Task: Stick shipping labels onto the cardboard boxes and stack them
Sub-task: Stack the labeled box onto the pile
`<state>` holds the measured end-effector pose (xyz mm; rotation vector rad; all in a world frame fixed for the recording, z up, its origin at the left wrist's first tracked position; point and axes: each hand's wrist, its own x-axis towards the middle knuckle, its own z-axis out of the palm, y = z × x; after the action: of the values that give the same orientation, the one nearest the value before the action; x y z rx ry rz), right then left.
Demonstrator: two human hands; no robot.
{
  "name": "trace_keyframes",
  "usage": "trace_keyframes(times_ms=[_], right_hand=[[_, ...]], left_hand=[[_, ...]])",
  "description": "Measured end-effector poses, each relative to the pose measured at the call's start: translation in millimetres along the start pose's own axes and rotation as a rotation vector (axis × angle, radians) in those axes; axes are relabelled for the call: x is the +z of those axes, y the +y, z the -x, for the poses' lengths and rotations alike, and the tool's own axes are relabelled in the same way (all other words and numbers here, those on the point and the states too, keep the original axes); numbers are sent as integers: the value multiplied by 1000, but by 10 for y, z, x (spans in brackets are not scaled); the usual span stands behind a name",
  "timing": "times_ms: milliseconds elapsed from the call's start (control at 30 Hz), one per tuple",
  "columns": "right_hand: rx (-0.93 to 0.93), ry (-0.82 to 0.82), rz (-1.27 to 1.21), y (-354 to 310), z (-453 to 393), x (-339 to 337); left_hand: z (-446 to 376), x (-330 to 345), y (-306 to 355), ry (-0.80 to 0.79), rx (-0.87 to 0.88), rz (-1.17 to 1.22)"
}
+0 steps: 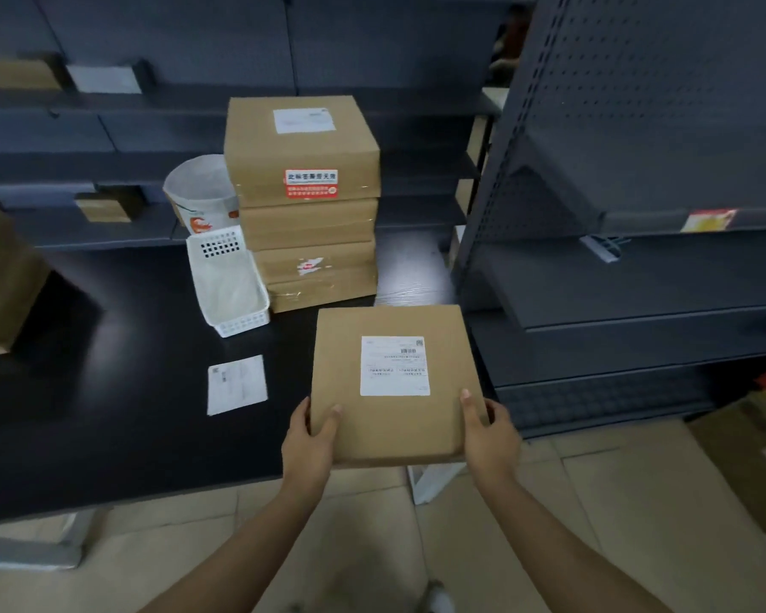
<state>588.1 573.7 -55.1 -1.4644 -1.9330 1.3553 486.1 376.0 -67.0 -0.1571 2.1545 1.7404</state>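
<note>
A flat cardboard box (390,418) with a white shipping label (394,365) on its top is held over the front right corner of the black table (107,391). My left hand (308,440) grips its near left edge, thumb on top. My right hand (489,435) grips its near right edge the same way. Behind it stands a stack of several cardboard boxes (310,223); the top one bears a white label (304,120) and a red sticker. A loose label sheet (236,384) lies on the table left of the held box.
A white plastic basket (228,287) and a white paper bucket (200,192) sit left of the stack. Another cardboard box (1,276) stands at the table's left edge. Dark metal shelving (637,258) rises close on the right. Tiled floor lies below.
</note>
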Motion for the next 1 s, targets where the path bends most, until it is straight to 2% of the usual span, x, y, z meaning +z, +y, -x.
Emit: trace_keyframes(times_ms=[167, 300, 767, 1000], right_hand=[[8, 37, 34, 15, -726, -541], [6, 16, 38, -111, -1269, -584], [-51, -59, 121, -874, -3068, 365], [-62, -154, 197, -970, -3643, 743]], left_hand=[[20, 872, 218, -18, -30, 9], [-256, 1281, 455, -13, -42, 30], [-2221, 1942, 960, -184, -55, -11], [-2627, 2189, 931, -103, -161, -53]])
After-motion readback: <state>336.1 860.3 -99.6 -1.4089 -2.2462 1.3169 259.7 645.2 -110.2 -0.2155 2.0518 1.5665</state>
